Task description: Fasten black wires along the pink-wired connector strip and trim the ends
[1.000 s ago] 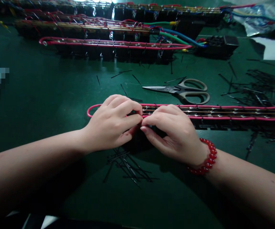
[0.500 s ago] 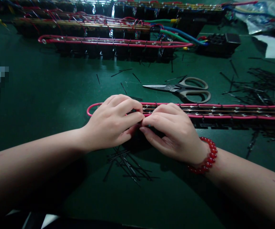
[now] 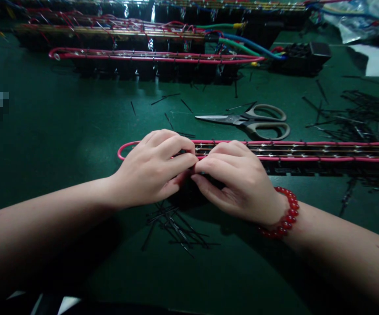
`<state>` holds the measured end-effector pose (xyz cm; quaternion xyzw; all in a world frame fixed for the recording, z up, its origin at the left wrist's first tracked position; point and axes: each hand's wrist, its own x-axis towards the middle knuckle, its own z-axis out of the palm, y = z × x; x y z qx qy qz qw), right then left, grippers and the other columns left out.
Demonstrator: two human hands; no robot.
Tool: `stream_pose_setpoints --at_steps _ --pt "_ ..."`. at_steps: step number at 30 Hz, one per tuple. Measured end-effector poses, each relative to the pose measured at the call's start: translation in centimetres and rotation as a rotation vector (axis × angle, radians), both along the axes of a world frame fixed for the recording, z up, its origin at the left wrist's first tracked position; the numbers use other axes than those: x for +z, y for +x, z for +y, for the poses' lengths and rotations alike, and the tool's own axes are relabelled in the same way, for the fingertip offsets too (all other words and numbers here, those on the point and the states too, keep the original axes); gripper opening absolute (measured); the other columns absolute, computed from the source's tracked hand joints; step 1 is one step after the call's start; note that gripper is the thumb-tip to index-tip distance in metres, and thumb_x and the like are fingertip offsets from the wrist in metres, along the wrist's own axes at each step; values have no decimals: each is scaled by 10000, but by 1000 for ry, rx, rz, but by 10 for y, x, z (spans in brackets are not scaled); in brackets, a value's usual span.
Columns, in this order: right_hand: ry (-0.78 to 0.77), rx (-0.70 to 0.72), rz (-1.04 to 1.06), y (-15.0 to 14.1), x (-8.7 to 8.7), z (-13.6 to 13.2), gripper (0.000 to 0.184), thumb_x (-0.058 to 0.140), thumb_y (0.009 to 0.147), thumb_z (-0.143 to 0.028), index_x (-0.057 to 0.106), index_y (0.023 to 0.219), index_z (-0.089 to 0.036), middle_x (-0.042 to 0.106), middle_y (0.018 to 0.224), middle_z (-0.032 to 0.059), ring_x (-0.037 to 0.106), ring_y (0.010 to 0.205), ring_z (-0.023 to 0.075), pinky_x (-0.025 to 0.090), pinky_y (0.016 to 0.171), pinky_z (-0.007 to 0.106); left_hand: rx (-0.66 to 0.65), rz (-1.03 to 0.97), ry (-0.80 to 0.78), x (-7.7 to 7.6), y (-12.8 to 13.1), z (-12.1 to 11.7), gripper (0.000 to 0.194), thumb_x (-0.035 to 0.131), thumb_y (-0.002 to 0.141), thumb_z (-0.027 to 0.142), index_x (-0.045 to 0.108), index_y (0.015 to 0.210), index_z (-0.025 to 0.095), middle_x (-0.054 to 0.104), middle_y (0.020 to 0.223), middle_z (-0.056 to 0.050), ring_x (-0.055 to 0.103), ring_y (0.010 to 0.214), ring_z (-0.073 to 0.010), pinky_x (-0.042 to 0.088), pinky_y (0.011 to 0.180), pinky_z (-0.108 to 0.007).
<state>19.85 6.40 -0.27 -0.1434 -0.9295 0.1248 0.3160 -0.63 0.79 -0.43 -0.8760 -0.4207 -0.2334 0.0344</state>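
Note:
A long black strip assembly (image 3: 307, 151) lies across the green table, with a red cable (image 3: 347, 143) looped around its top edges and tied on at intervals. Over its left part, my left hand (image 3: 158, 168) is closed, fingers bent and pressed together at the near cable run. My right hand (image 3: 238, 179), with a red bead bracelet at the wrist, pinches right beside it; the fingertips of both hands meet. Whatever small thing sits between them is hidden by the fingers. Just below the hands lies a small pile of black cable ties (image 3: 178, 229).
Scissors (image 3: 242, 120) with grey handles lie behind the strip, among loose tie offcuts. A larger heap of black ties (image 3: 363, 116) is at the right. Farther back stand similar wired strips (image 3: 156, 57), a black connector block (image 3: 304, 57) and a clear plastic bag (image 3: 356, 22).
The whole view has shifted very slightly, things at the back moving a little left and up. Both hands keep the same pose at the same spot on the strip.

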Motion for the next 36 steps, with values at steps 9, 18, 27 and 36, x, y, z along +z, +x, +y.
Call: stream_pose_setpoints --at_steps 9,18,27,36 --pt "64 -2 -40 0 0 0 175 591 922 -227 651 778 -148 657 722 25 566 719 166 405 695 335 62 16 21 -1 -1 -1 124 562 889 195 627 986 235 651 1102 -49 576 1038 -240 417 1061 -508" --pt "68 8 -29 0 -1 0 178 595 922 -227 665 783 -141 658 721 27 563 714 166 402 685 334 65 12 -18 0 0 -1 141 548 893 203 650 986 232 650 1103 -62 549 1049 -254 453 983 -456" --pt "65 -2 -36 1 -1 1 170 588 931 -242 651 798 -157 661 734 25 560 715 160 406 695 324 56 15 1 -1 -1 -1 132 545 911 209 640 1002 214 650 1107 -71 547 1061 -260 453 972 -453" --pt "-29 14 14 1 -1 0 114 611 930 -230 636 841 -163 700 784 33 615 733 157 437 721 324 46 14 12 -1 -1 0 105 554 921 254 635 975 215 658 1101 -68 563 1044 -250 452 976 -448"
